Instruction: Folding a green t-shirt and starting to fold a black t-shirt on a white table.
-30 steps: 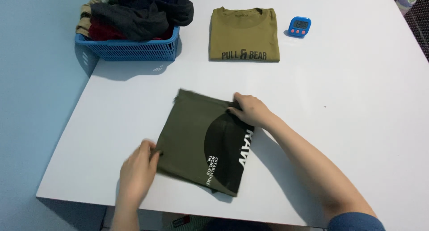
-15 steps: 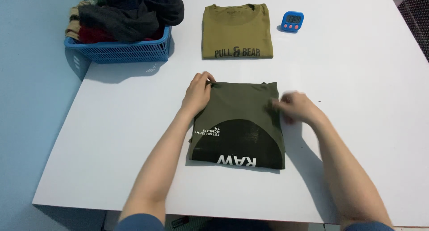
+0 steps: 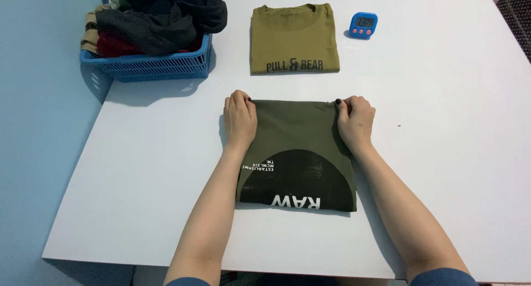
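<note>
A folded dark olive T-shirt [image 3: 296, 136] with a black half-circle print and white lettering lies flat on the white table [image 3: 442, 125], its print side toward me. My left hand [image 3: 239, 120] pinches the shirt's far left corner. At the far right corner my right hand [image 3: 355, 120] grips the cloth the same way. Both forearms run along the shirt's two sides.
A folded mustard T-shirt [image 3: 293, 38] lies farther back, with a small blue timer [image 3: 363, 25] to its right. A blue plastic basket [image 3: 149, 65] heaped with dark and red clothes stands at the back left corner. The table's left edge borders a blue floor.
The olive shirt was turned from a slanted lie to square with the table. My left hand went from its near corner to the far left corner; my right hand settled on the far right corner.
</note>
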